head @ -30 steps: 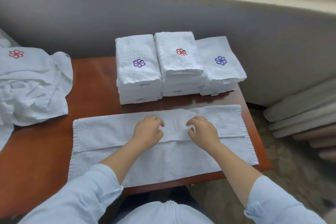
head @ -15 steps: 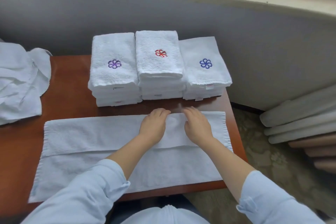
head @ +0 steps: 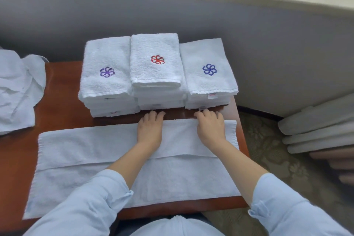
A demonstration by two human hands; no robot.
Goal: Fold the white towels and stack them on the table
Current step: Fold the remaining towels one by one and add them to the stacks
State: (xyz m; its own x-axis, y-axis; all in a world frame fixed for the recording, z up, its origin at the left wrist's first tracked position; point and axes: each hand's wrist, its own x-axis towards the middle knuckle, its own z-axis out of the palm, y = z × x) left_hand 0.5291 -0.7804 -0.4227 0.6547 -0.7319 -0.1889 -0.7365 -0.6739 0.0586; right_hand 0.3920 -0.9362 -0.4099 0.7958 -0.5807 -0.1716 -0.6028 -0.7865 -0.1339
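A white towel lies spread lengthwise on the brown table, its far long part folded toward me over the near part. My left hand presses on the towel's far edge near the middle, fingertips reaching onto the bare wood. My right hand presses on the same edge further right, fingers slightly bent over it. Behind the hands stand three stacks of folded white towels: one with a purple flower, one with a red flower, one with a blue flower.
A heap of unfolded white towels lies at the table's left end. A grey wall rises right behind the stacks. Grey and brown cushions lie piled on the patterned floor to the right.
Both hands slid away from me, from the towel's middle fold line to its far edge, and spread further apart. The camera view shifted right.
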